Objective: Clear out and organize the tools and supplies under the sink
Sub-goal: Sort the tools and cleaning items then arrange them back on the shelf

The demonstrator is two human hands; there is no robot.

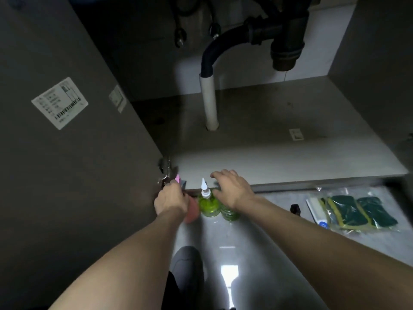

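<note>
Labels: white sticker (60,103) on the inside of the open cabinet door (67,153), with a barcode and rows of small print too blurred to read. A smaller pale sticker (117,98) sits near the door's edge, also unreadable. A small tag (296,134) lies on the cabinet floor (268,121); no legible writing.

Left hand (170,200): fingers curled round a pink item (178,179) down by the door hinge (165,171); what the item is, cannot tell. A reddish-pink object (191,212) lies just under this hand.

Right hand (232,189): fingers spread and relaxed, palm down over the top of a green bottle (228,212); whether it grips the cap is hidden.

Second green bottle (209,205) with a white pointed nozzle (204,186) stands upright just beside the first, both on the floor (268,242) at the cabinet's front lip.

To the right on the floor: clear packet of dark green scouring pads (357,210), a white flat pack (317,211) touching it, a small black object (295,209) beside that.

Inside the cabinet: white drain pipe (209,101) rising to a black hose (223,43) and trap (286,48).
</note>
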